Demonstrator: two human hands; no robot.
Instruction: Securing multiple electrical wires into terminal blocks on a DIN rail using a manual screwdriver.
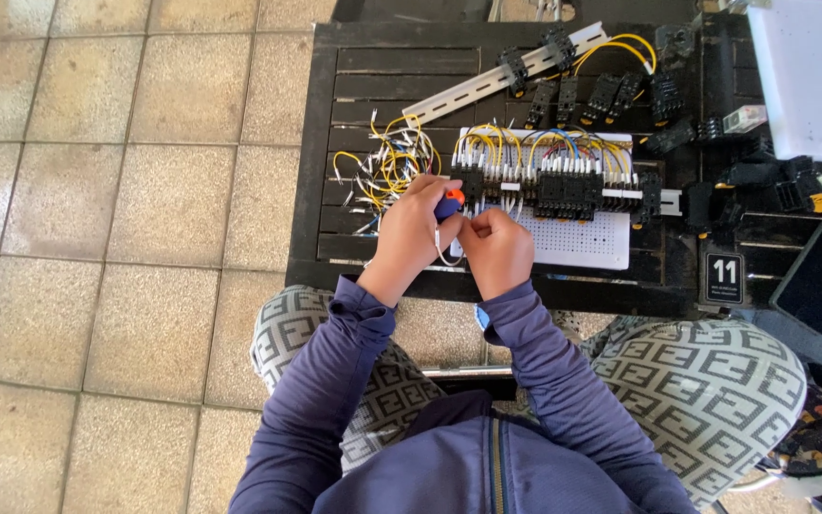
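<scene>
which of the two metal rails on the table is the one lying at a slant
The bare silver rail at the far side of the table, carrying only two black blocks. The other rail lies level on the white perforated board, packed with wired blocks.

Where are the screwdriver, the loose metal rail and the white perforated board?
screwdriver (449, 202), head view, on its orange and blue handle.
metal rail (468, 90), head view, on its bare middle stretch.
white board (577, 243), head view, on its bare perforated face.

board (577, 238) on table (335, 252); rail (487, 84) behind it, loose wires (387, 162) perhaps left.
</scene>
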